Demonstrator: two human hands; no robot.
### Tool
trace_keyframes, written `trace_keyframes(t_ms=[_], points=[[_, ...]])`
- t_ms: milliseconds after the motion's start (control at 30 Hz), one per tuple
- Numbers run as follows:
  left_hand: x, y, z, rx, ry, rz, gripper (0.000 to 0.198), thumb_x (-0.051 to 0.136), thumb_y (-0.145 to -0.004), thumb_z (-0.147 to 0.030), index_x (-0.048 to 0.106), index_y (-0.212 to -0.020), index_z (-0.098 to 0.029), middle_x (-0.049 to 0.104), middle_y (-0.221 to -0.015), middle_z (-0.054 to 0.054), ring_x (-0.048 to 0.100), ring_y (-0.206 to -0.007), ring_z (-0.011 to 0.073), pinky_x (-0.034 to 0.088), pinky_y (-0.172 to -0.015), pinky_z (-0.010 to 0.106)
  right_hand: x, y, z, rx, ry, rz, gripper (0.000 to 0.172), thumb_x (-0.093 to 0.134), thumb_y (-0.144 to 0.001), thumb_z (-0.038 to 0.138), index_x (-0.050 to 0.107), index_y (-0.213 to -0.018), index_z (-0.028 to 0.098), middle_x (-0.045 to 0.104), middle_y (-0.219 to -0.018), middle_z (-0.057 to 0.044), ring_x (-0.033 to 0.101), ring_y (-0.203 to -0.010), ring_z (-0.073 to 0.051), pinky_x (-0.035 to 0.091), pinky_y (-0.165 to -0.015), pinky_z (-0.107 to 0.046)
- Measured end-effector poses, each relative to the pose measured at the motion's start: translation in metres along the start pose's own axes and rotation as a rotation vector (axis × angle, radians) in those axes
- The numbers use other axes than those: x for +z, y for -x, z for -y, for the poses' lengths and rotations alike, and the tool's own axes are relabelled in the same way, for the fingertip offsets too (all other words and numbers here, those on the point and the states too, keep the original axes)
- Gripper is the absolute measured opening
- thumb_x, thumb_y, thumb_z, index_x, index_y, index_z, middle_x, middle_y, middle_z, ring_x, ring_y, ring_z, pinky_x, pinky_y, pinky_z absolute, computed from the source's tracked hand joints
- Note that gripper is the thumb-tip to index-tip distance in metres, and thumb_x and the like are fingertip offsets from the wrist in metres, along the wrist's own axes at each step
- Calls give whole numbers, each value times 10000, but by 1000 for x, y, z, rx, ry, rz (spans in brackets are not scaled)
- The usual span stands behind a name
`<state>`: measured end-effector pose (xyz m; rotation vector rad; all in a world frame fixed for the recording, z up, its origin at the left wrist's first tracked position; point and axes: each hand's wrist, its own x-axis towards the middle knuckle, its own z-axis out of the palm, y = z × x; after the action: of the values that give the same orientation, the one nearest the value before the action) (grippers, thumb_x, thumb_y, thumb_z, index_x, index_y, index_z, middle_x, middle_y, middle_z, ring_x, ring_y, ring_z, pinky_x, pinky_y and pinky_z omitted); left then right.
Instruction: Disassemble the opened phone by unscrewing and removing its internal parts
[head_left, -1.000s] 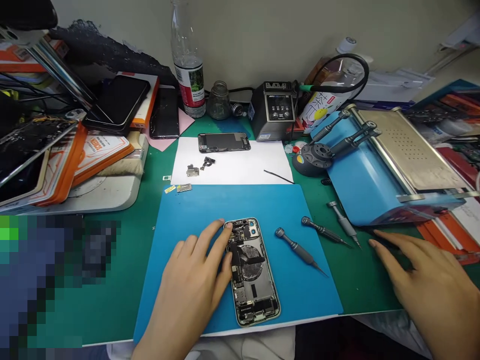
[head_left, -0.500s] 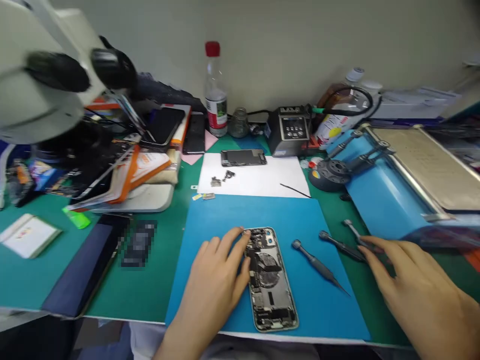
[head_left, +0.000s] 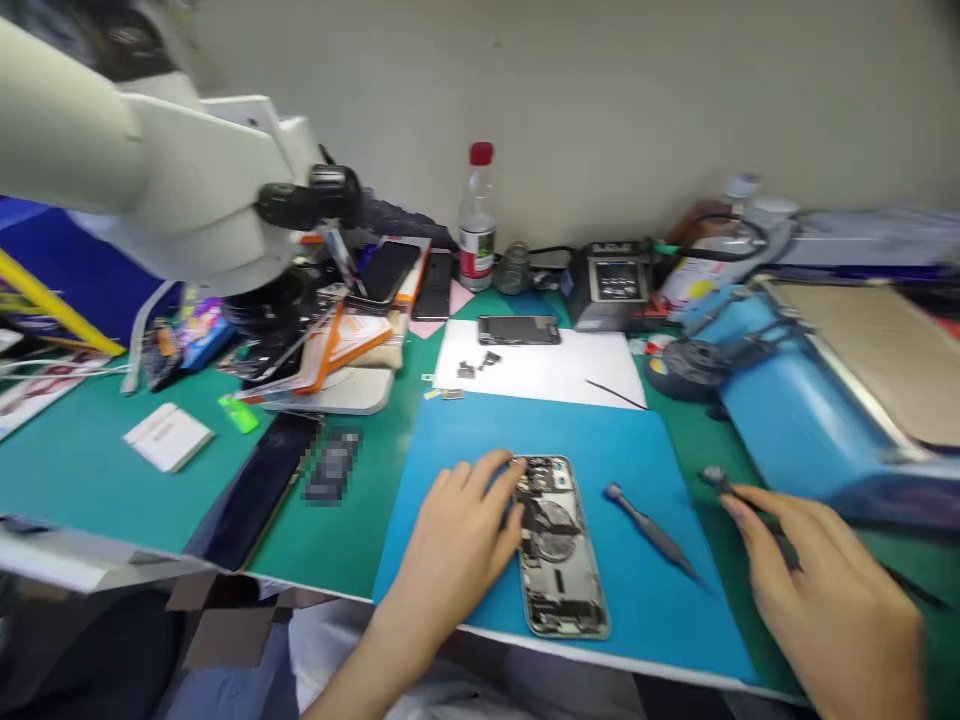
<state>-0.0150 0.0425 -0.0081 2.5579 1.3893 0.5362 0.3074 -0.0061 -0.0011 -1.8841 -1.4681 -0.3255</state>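
Observation:
An opened phone (head_left: 559,545) with its insides showing lies on the blue mat (head_left: 600,430). My left hand (head_left: 461,535) rests flat on the mat against the phone's left side, fingers spread, fingertips on its upper corner. My right hand (head_left: 821,590) is over the green desk mat to the right, fingers curled around a dark screwdriver (head_left: 716,480) whose head sticks out past my fingertips; the frame is blurred here. Another screwdriver (head_left: 649,530) lies loose on the blue mat between the two hands.
A white sheet (head_left: 547,365) behind the mat carries a phone screen (head_left: 519,329) and small parts (head_left: 476,365). A microscope (head_left: 172,190) looms at the left over stacked phones and boxes. A blue machine (head_left: 787,420), soldering station (head_left: 619,283) and bottle (head_left: 476,220) stand at the back.
The view has swung left and pulled back, bringing the microscope in. My right hand has moved onto a screwdriver on the green mat and curled around it. The left hand stays on the phone.

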Motion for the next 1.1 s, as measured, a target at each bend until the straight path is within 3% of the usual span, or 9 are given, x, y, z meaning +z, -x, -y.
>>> trace_keyframes(t_ms=[100, 200, 300, 367, 467, 633, 800, 1000, 1100], points=[[6, 3, 4, 43, -37, -30, 423, 544, -1118, -231, 598, -1536, -197, 698, -1500, 118, 701, -1056, 305, 556, -880, 470, -18, -5, -11, 144, -22, -223, 474, 536, -1072, 628, 731, -1165, 206, 799, -1026, -140, 781, -822, -259, 615, -778, -418], [12, 6, 8, 98, -38, -61, 398, 501, -1144, -261, 607, -1521, -189, 699, -1489, 124, 697, -1040, 309, 544, -860, 464, -35, -4, -19, 198, -45, -313, 473, 411, -1150, 520, 598, -1390, 159, 767, -1075, -132, 732, -702, -187, 597, -656, -343], [14, 8, 11, 110, -37, -72, 404, 476, -1155, -276, 612, -1524, -182, 704, -1478, 124, 701, -1013, 304, 546, -843, 463, -42, 6, -11, 137, -32, -167, 398, 533, -1123, 509, 690, -1297, 187, 780, -993, -88, 741, -748, -191, 594, -688, -326], [15, 9, 12, 107, -38, -68, 406, 470, -1160, -295, 624, -1520, -191, 706, -1482, 122, 708, -1011, 300, 552, -851, 465, -38, 16, 0, 43, -9, 15, 302, 630, -1085, 492, 790, -1131, 240, 809, -1012, -70, 772, -892, -212, 607, -828, -341], [14, 10, 11, 99, -35, -66, 403, 458, -1164, -319, 644, -1504, -207, 707, -1490, 123, 718, -1034, 296, 566, -874, 461, -25, 27, 13, -43, 51, 157, 267, 629, -1093, 430, 825, -1106, 248, 822, -1040, -74, 769, -1006, -234, 588, -885, -348], [11, 9, 9, 90, -27, -53, 391, 471, -1155, -274, 643, -1500, -207, 705, -1492, 119, 727, -1027, 282, 581, -870, 450, -22, 30, 8, -50, 128, 156, 279, 604, -1111, 378, 807, -1210, 215, 833, -1131, -83, 763, -1068, -244, 577, -938, -368], [10, 7, 8, 105, -32, -60, 396, 491, -1152, -268, 627, -1518, -202, 706, -1489, 120, 729, -1065, 281, 584, -880, 438, -36, 19, 4, -4, 102, 56, 313, 520, -1149, 372, 781, -1161, 200, 832, -1056, -72, 788, -894, -195, 574, -780, -304], [6, 3, 1, 28, -31, -18, 427, 514, -1130, -224, 609, -1546, -225, 684, -1535, 103, 715, -1087, 280, 584, -914, 460, -25, 3, 43, -222, -53, 244, 291, 556, -1134, 478, 788, -1119, 303, 827, -1099, 37, 811, -956, -129, 582, -755, -213], [2, 2, -2, 2, -6, -12, 442, 561, -1106, -213, 604, -1546, -238, 686, -1541, 81, 709, -1116, 289, 586, -937, 475, -11, 7, 42, -360, 16, 224, 379, 497, -1143, 546, 797, -1183, 317, 818, -1112, 25, 804, -935, -136, 551, -686, -256]])
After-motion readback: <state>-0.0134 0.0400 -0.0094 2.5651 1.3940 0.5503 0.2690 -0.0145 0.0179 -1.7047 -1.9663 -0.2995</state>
